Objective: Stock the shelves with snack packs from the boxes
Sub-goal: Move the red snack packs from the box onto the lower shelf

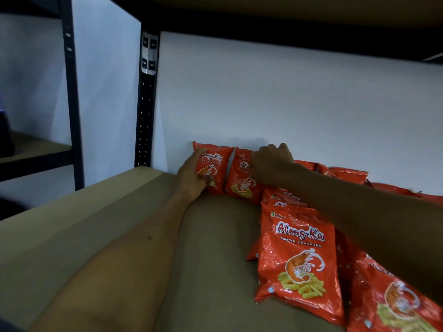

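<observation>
In the head view, two orange prawn cracker packs are stood upright against the back wall (287, 92) of the shelf (211, 248): the left pack (212, 168) is pinched at its side edge by the left hand (191, 177), and the second pack (241, 180) is held near its top by the curled grip of the right hand (272, 164). More packs (297, 255) are seen lying flat nearby. The packs are judged light, air-puffed, slick and easily crushed, so they are best taken by the crimped edges.

White wall (287, 97) fills centre and right of frame. Black perforated metal upright (145, 104) stands left of centre; a second black upright (72, 92) at far left. Dark unidentifiable object (6, 137) at left edge.
</observation>
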A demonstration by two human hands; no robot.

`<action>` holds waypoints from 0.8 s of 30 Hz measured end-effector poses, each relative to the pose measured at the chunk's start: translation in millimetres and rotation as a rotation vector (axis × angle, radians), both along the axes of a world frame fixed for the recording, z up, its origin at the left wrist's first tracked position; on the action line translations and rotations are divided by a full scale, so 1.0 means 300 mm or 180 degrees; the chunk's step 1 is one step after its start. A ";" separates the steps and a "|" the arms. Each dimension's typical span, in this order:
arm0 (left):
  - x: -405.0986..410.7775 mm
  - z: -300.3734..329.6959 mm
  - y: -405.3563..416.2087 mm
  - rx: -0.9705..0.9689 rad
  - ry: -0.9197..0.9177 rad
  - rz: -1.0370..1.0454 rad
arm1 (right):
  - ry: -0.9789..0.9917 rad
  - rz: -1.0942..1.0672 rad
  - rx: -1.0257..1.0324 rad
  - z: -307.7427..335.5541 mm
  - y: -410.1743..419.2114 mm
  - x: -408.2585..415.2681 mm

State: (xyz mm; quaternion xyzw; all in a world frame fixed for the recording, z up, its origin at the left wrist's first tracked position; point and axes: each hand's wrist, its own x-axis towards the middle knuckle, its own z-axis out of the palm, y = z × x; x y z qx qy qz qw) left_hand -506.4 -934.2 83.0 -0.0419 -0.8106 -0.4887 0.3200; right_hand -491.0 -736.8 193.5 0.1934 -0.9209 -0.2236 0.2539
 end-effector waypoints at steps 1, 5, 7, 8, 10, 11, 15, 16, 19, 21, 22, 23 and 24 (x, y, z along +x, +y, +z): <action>-0.005 -0.007 -0.006 -0.0117 -0.0047 0.0010 | -0.0044 0.0060 -0.0101 0.002 -0.001 -0.001; -0.009 -0.023 -0.028 -0.0366 -0.0260 0.0318 | -0.0051 0.0345 -0.0698 0.034 0.024 0.020; 0.007 -0.023 -0.038 -0.0235 -0.0235 0.0491 | -0.0097 0.0517 -0.1082 0.045 0.055 0.040; 0.021 -0.021 -0.044 -0.0137 -0.0238 0.0567 | -0.0153 0.0611 -0.1307 0.047 0.075 0.054; 0.054 -0.017 -0.049 0.0022 -0.0215 0.0697 | -0.0151 0.0803 -0.1646 0.044 0.127 0.095; 0.078 -0.012 -0.043 0.0093 -0.0205 0.0715 | -0.0093 0.0871 -0.1749 0.042 0.158 0.124; 0.198 0.008 0.025 0.0223 -0.0514 0.0689 | 0.0323 0.1114 -0.1938 0.015 0.295 0.294; 0.236 0.009 0.040 0.0133 -0.0629 0.0742 | 0.0420 0.1176 -0.2030 0.002 0.329 0.350; 0.383 0.026 0.090 -0.0097 -0.0856 0.0683 | 0.0580 0.1268 -0.2370 -0.061 0.425 0.534; 0.501 0.056 0.124 -0.0363 -0.0943 0.0620 | 0.0605 0.1282 -0.2642 -0.116 0.484 0.666; 0.564 0.075 0.145 -0.0550 -0.0946 0.0581 | 0.0621 0.1284 -0.2786 -0.147 0.512 0.730; 0.630 0.089 0.170 -0.0749 -0.0895 0.0553 | 0.0652 0.1290 -0.2916 -0.178 0.537 0.792; 0.698 0.097 0.197 -0.0972 -0.0747 0.0593 | 0.0706 0.1309 -0.3025 -0.211 0.558 0.853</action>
